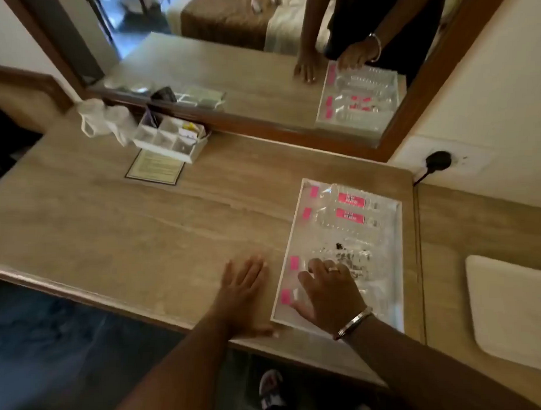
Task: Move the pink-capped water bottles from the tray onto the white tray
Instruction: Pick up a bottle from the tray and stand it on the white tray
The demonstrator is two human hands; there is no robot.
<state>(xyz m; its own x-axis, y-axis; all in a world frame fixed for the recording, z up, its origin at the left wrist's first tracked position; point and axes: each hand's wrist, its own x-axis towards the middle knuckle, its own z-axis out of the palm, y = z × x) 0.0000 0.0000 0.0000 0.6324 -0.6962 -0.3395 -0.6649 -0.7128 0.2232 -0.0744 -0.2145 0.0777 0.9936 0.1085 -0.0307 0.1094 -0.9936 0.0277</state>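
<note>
Four pink-capped water bottles (348,215) lie side by side in the tray (395,270) on the table (139,231). The right hand (330,291) rests spread over the nearest two, gripping nothing; the left hand (244,293) lies flat at the tray's 9 o'clock. One white tray (511,308) sits at its 3 o'clock.

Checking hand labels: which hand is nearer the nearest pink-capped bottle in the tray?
Right. The right hand lies over the nearest pink-capped bottle inside the tray, fingers spread, no grip closed yet. The left hand rests flat on the desk, left of the tray.
</note>
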